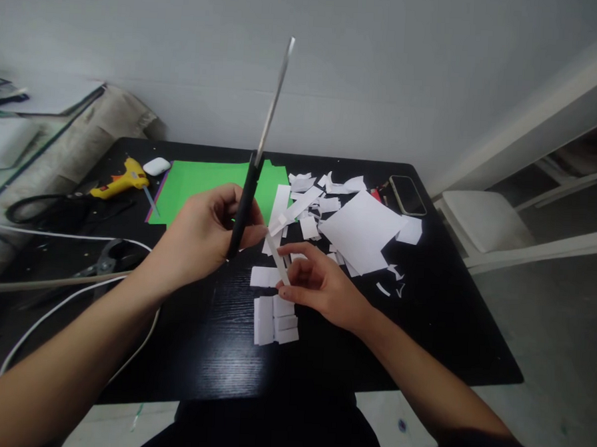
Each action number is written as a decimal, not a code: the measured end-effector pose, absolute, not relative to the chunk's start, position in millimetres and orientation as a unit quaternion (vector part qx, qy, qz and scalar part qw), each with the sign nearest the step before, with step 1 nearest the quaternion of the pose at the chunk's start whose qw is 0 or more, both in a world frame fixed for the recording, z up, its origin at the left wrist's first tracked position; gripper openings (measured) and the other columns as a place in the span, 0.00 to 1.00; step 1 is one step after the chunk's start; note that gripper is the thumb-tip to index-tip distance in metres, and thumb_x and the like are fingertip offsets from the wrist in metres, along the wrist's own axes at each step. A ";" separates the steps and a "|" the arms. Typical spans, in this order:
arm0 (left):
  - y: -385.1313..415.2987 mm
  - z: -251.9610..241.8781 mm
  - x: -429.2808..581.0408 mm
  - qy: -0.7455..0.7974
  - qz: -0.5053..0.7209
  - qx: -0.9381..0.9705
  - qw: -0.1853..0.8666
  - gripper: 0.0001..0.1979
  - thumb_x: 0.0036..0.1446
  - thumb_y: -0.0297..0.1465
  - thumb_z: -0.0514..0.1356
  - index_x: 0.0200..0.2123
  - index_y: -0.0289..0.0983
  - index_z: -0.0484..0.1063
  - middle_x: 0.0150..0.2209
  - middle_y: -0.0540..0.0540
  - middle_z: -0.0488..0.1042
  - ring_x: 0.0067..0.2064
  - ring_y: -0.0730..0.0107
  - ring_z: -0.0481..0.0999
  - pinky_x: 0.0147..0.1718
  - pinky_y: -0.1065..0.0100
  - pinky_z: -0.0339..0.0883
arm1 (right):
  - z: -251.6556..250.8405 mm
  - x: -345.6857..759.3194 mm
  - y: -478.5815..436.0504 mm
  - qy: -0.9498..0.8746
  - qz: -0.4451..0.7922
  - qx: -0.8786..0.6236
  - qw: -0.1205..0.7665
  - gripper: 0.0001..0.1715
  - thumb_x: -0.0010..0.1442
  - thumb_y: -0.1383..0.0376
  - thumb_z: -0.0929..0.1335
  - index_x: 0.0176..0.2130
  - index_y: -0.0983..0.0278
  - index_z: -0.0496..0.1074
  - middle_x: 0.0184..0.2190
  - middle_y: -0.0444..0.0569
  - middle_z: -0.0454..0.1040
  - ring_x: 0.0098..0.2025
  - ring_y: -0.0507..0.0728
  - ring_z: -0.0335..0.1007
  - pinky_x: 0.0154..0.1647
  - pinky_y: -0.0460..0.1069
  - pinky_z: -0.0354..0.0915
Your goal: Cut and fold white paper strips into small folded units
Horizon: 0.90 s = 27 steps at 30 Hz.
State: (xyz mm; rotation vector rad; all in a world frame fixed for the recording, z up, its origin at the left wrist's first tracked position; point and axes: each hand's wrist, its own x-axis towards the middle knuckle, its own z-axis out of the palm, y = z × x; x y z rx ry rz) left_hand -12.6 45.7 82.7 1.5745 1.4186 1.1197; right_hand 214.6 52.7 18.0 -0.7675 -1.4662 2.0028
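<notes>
My left hand [202, 235] is closed around the black handles of a pair of scissors [263, 141], whose steel blades point up and away from me. My right hand [315, 281] pinches a narrow white paper strip [277, 256] just right of the scissor handles, the strip's upper end near the blades' base. Below my hands a small stack of cut white rectangles [275, 319] lies on the black table [423, 323].
A green sheet [200, 185], scattered white scraps and a larger white sheet [361, 230] lie further back. A yellow glue gun [120, 179], white earbud case [156, 166], pliers [106, 257], white cable and a phone [407, 194] sit around. White chair at right.
</notes>
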 end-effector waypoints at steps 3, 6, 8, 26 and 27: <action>44.7 82.4 -10.4 0.553 0.445 0.604 0.363 0.08 0.50 0.29 0.71 0.31 0.35 0.74 0.25 0.54 0.75 0.24 0.78 0.70 0.23 0.75 0.61 | 17.4 214.5 52.7 -0.544 0.740 -0.296 0.264 0.23 0.57 0.67 0.78 0.50 0.59 0.73 0.31 0.38 0.74 0.33 0.51 0.74 0.37 0.49 0.71; 44.4 81.2 -8.3 0.556 0.441 0.606 0.359 0.08 0.50 0.29 0.71 0.31 0.35 0.74 0.24 0.54 0.74 0.24 0.79 0.69 0.22 0.76 0.61 | 16.8 213.5 52.1 -0.534 0.746 -0.291 0.271 0.27 0.55 0.68 0.79 0.51 0.58 0.71 0.29 0.36 0.71 0.30 0.49 0.70 0.35 0.47 0.68; 44.3 80.3 -7.5 0.555 0.437 0.608 0.362 0.08 0.50 0.29 0.70 0.31 0.35 0.74 0.25 0.54 0.74 0.24 0.79 0.69 0.23 0.76 0.61 | 16.7 212.8 51.4 -0.526 0.756 -0.279 0.274 0.31 0.54 0.69 0.79 0.54 0.56 0.68 0.27 0.34 0.68 0.29 0.49 0.67 0.33 0.47 0.66; 40.3 80.2 -6.3 0.570 0.459 0.580 0.359 0.10 0.47 0.32 0.71 0.30 0.35 0.75 0.24 0.52 0.75 0.23 0.77 0.70 0.21 0.76 0.64 | 21.1 214.6 48.8 -0.524 0.757 -0.259 0.291 0.21 0.60 0.67 0.75 0.51 0.58 0.69 0.25 0.34 0.64 0.26 0.49 0.65 0.29 0.47 0.61; 40.2 79.8 -6.4 0.571 0.456 0.580 0.360 0.09 0.47 0.32 0.71 0.30 0.35 0.76 0.24 0.52 0.75 0.23 0.77 0.70 0.20 0.76 0.64 | 21.7 214.6 48.7 -0.519 0.759 -0.262 0.292 0.20 0.60 0.67 0.75 0.50 0.58 0.69 0.24 0.34 0.64 0.26 0.49 0.65 0.29 0.47 0.61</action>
